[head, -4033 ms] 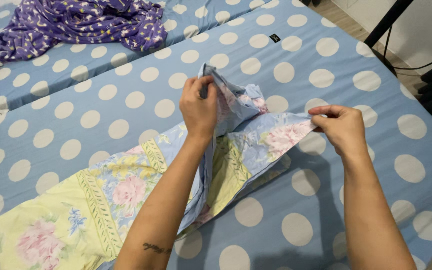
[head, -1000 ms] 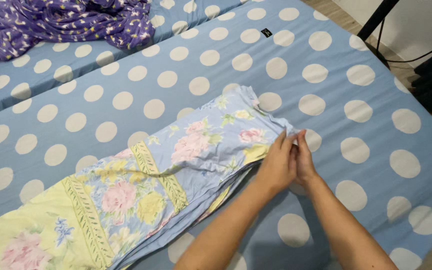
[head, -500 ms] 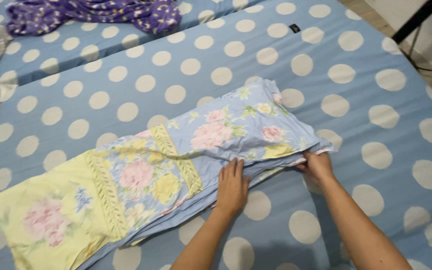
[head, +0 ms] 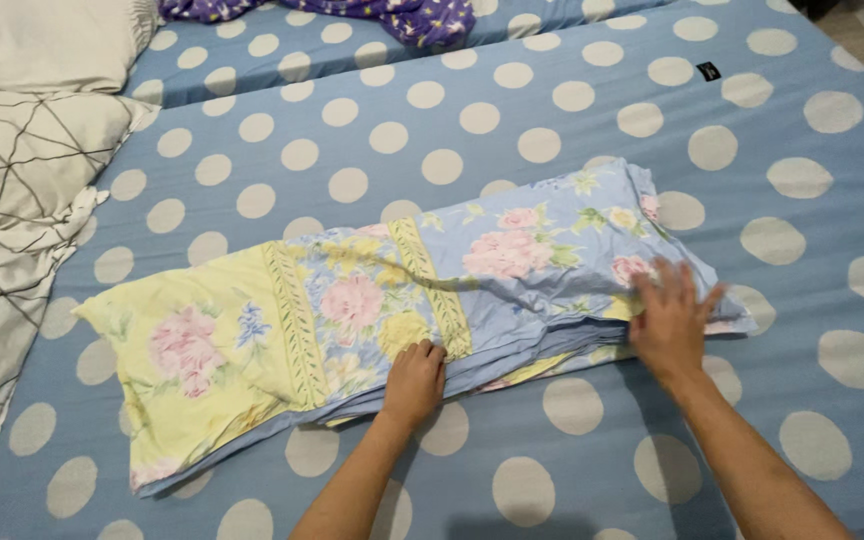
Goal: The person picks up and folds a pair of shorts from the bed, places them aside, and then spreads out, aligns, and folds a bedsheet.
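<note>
A home bedroom: two beds side by side under blue polka-dot sheets, white patterned pillows at the left edge.

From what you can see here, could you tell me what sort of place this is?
Most likely a bedroom. A blue polka-dot sheet covers a mattress, pillows lie at its left edge, and both hands rest on a folded floral cloth spread across it.

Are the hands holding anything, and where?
Nothing is gripped. The left hand presses the floral sheet's near folded edge; the right hand lies flat on its right end.
</note>
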